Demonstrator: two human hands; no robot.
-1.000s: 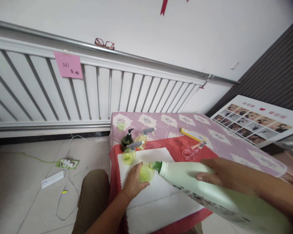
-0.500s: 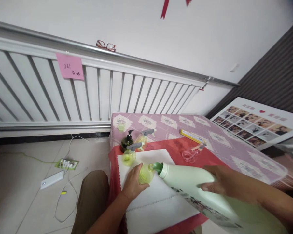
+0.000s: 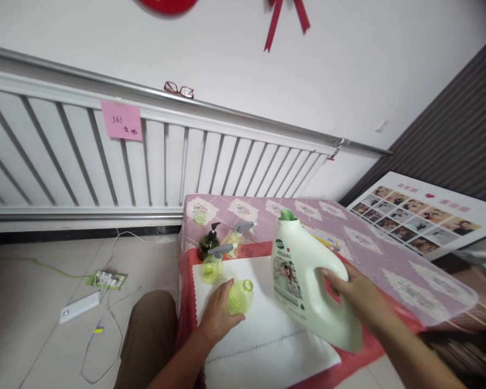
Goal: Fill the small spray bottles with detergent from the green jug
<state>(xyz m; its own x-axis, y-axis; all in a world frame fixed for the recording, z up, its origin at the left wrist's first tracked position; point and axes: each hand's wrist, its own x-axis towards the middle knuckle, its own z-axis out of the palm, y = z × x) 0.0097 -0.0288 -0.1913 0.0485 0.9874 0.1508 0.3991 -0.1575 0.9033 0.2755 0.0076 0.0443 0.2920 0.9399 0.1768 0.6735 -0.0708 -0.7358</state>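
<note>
My left hand (image 3: 217, 314) is wrapped round a small yellow-green translucent bottle (image 3: 240, 299) with an uncapped neck, over the white cloth (image 3: 263, 346). In my right hand (image 3: 348, 286) is the handle of a large pale green detergent jug (image 3: 303, 275), nearly upright with its open green spout at the top. The jug stands apart from the small bottle, to its right. Just beyond my left hand is a yellow-green spray bottle (image 3: 211, 268) with a grey trigger head. A dark pump bottle (image 3: 209, 243) and another clear spray bottle (image 3: 235, 237) are behind it.
The white cloth lies on a red cover (image 3: 392, 319) over a purple patterned tablecloth (image 3: 356, 237). A yellow box (image 3: 318, 235) is partly behind the jug. A light green cap (image 3: 200, 218) sits at the back left. A power strip (image 3: 107, 279) and cables lie on the floor.
The jug has gone from tilted over the small bottle's mouth to nearly upright, its spout now raised and away. My left hand still holds the bottle. The camera view has tipped up slightly.
</note>
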